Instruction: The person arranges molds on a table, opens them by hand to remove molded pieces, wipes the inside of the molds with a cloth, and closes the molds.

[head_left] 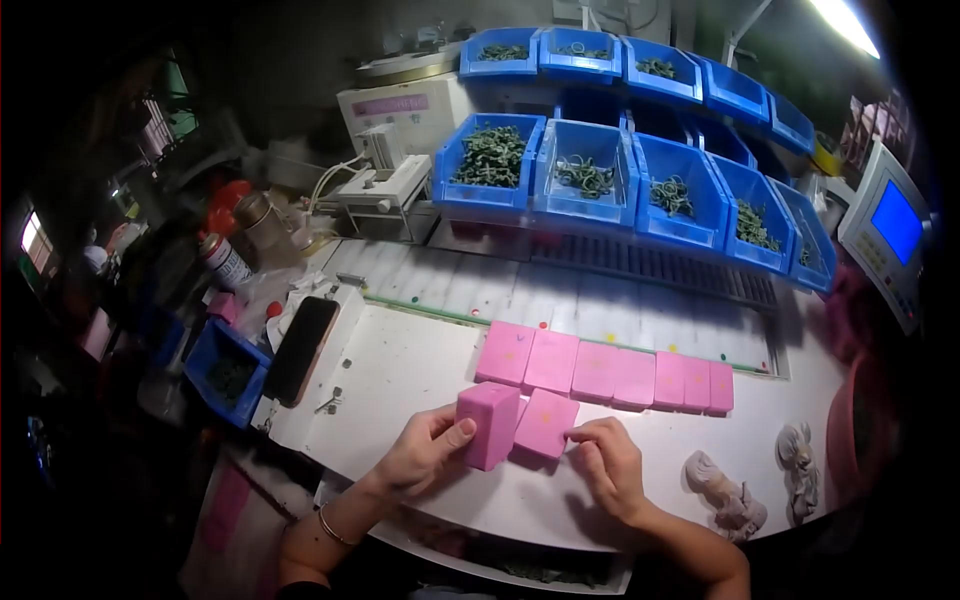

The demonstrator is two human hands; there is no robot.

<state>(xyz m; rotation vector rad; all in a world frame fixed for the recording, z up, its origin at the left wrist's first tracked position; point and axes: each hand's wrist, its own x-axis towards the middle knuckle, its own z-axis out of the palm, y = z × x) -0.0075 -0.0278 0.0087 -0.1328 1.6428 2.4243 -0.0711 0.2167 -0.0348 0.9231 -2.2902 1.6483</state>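
Head view: left hand (425, 450) clamped on a thick, pink, rubbery-looking rectangular block (490, 425), thumb across its face, block tilted upright above the white tabletop (440, 385). Right hand (610, 465) has bent fingers at the right edge of a flatter pink slab (548, 424); cannot tell whether it pinches. Both pieces sit on the near side of a row of similar pink slabs (553, 360). Handling, judged: fairly light, slightly yielding, grippy, not fragile; best held by opposite side edges, mid-height.

Matt pink blocks (488, 428) (smooth-faced), glossy blue plastic bins (488, 165).
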